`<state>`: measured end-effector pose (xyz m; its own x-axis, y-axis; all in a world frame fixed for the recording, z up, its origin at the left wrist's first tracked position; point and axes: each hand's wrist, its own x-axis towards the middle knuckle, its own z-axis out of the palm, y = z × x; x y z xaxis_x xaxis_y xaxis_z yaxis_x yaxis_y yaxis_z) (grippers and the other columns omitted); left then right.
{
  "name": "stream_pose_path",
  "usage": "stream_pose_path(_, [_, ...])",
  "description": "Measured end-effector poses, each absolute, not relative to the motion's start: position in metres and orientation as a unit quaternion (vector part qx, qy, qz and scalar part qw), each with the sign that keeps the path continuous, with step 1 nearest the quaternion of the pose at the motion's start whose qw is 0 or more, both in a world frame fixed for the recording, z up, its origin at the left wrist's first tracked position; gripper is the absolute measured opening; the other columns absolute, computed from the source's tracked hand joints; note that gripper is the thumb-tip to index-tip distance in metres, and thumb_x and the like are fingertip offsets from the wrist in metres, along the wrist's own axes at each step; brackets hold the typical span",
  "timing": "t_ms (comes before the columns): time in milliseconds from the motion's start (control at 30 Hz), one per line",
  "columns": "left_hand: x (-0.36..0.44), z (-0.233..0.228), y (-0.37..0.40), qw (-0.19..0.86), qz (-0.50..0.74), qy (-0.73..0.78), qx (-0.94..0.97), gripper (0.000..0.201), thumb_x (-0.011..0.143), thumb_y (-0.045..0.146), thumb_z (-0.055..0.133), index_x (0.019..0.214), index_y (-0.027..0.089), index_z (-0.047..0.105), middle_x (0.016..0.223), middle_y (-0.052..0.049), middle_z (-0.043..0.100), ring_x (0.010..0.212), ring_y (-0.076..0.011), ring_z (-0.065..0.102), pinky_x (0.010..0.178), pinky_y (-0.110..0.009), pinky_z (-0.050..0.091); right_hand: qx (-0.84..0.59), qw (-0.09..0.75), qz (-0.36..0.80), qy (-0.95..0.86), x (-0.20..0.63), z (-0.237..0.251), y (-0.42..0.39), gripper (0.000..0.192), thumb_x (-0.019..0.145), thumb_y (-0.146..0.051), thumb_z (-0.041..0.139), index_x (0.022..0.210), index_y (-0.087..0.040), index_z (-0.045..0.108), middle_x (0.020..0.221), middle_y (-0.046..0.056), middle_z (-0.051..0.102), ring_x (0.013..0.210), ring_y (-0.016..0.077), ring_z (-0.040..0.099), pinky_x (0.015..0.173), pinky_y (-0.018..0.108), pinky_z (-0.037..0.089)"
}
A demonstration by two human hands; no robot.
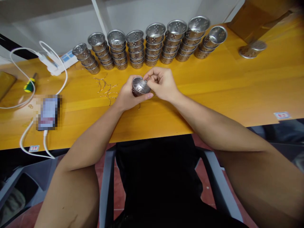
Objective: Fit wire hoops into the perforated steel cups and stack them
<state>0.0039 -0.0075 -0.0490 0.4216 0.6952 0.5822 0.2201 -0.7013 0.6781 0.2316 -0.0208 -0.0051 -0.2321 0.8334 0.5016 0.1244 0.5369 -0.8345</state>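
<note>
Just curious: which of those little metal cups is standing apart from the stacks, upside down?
The lone cup at far right, rim down, away from the stacked row.

The far side of the perforated metal cup (pixel 140 86) is covered by the left hand (pixel 127 96) and by the fingertips of the right hand (pixel 162 84), so whatever those fingertips pinch at its rim is too small to make out. The phone (pixel 48 112) at the near left is blurred out, the white cable (pixel 28 139) runs off the left edge, and the thin wire bits (pixel 105 87) beside the hands are too fine to count. At the far right, the cardboard box (pixel 258 19) is cut off by the top edge, and the labels (pixel 281 115) on the table's near edge are unreadable.
</note>
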Motion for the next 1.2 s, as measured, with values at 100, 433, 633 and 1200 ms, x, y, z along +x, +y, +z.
stream_pose_path(100, [0.005,-0.046,-0.010,0.267,0.455,0.296,0.796,0.093,0.090,0.094,0.096,0.149,0.029,0.066,0.129,-0.008,0.079,0.115,-0.0297,0.084,0.107,-0.050,0.073,-0.337,0.519,0.358,-0.699,0.232,-0.002,-0.022,0.005,0.102,-0.024,0.082,0.101,-0.024,0.077,0.073,0.001,0.062,0.065,0.0166,0.052,0.059,0.030,0.047])
stream_pose_path(433, [0.000,-0.037,-0.012,0.340,0.472,0.321,0.748,0.083,0.097,0.103,0.079,0.130,0.027,0.077,0.113,-0.006,0.082,0.098,-0.0217,0.080,0.098,-0.044,0.072,-0.276,0.446,0.495,-0.693,0.244,0.023,-0.031,0.072,0.086,-0.091,0.103,0.104,-0.027,0.076,0.080,0.000,0.068,0.056,0.0138,0.054,0.048,0.030,0.040])
stream_pose_path(633, [-0.003,-0.045,-0.007,0.317,0.455,0.295,0.778,0.109,0.075,0.094,0.107,0.151,0.026,0.068,0.140,-0.012,0.083,0.124,-0.0309,0.086,0.111,-0.049,0.074,-0.292,0.448,0.505,-0.678,0.239,0.024,-0.034,0.079,0.079,-0.096,0.106,0.095,-0.028,0.068,0.071,-0.002,0.060,0.055,0.0146,0.048,0.048,0.031,0.037])
stream_pose_path(1200, [0.001,-0.039,-0.010,0.275,0.455,0.326,0.782,0.085,0.085,0.074,0.111,0.141,0.025,0.071,0.134,-0.012,0.087,0.122,-0.0312,0.087,0.115,-0.053,0.074,-0.275,0.457,0.491,-0.689,0.235,0.016,-0.032,0.078,0.077,-0.094,0.109,0.092,-0.027,0.071,0.075,-0.001,0.061,0.065,0.0160,0.048,0.054,0.031,0.035])
